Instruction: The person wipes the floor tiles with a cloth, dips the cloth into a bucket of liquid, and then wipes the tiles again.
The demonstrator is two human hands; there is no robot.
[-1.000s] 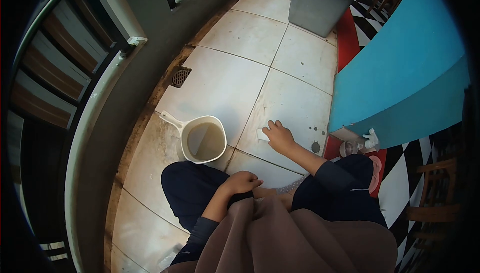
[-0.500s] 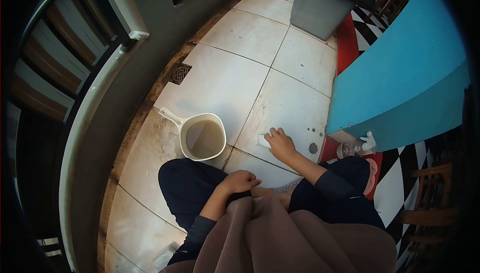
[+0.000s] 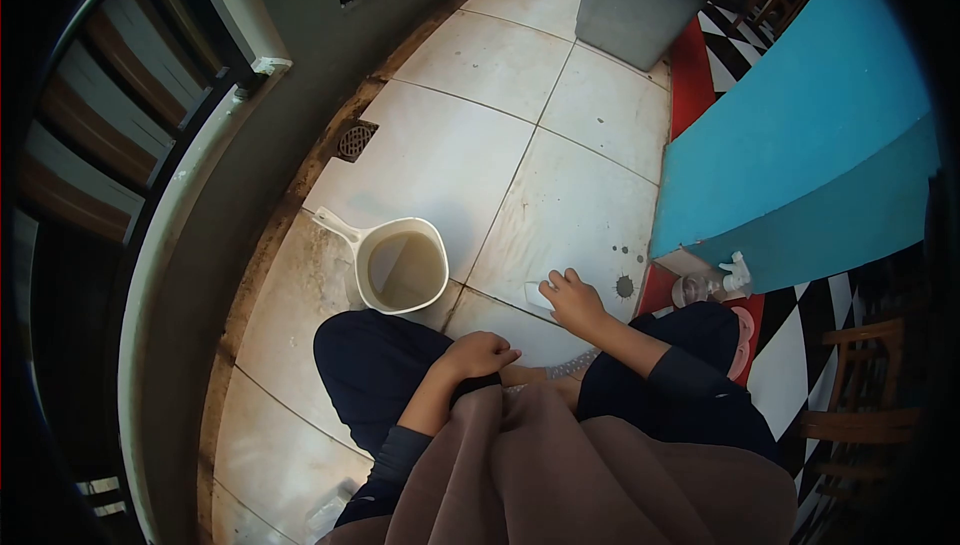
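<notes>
Grasping: my right hand (image 3: 577, 302) is clasping a white pad (image 3: 537, 294) and pressing it flat to the tiled floor (image 3: 450, 155), beside a tile joint and toward the floor's right edge. My left hand (image 3: 482, 355) is lying curled shut on my knee (image 3: 375, 365), holding nothing.

Items, left to right:
- A floor drain (image 3: 355, 140) is sitting at the floor's left edge, against the wall.
- A white dipper (image 3: 403, 267) is standing just beyond my knee, holding murky water, its handle pointing toward the left edge.
- A grey bin (image 3: 628, 7) is standing at the far edge.
- A spray bottle (image 3: 712, 285) is resting at the right edge, beneath the blue panel (image 3: 800, 135).
</notes>
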